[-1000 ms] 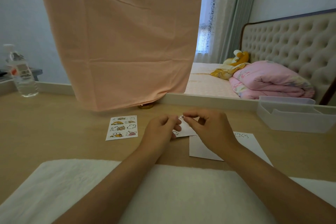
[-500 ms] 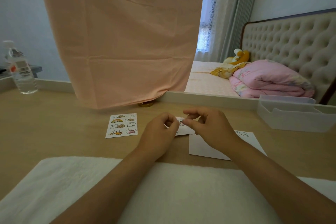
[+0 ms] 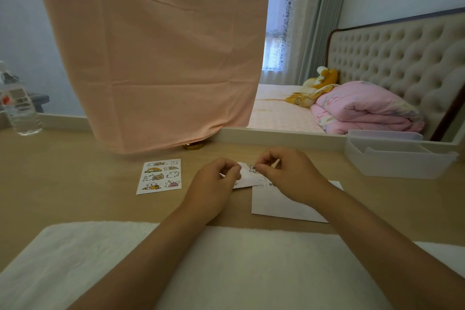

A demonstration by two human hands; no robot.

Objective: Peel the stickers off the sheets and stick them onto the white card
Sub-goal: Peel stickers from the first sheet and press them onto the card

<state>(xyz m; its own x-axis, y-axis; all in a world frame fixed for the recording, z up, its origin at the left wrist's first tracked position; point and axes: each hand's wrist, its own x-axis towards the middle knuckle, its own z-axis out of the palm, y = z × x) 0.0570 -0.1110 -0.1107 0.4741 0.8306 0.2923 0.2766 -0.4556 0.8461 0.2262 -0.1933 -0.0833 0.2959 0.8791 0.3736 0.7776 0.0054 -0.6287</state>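
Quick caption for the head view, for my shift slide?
Left hand holds a sticker sheet while right hand pinches a sticker on it, by the white card.

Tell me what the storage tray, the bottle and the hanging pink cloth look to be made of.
Storage tray: translucent frosted plastic, likely; its inner dividers show through the walls.
Bottle: clear plastic, probably; the background shows through it below a printed label.
Pink cloth: thin matte woven fabric, creased with fold lines; fibre cannot be told.
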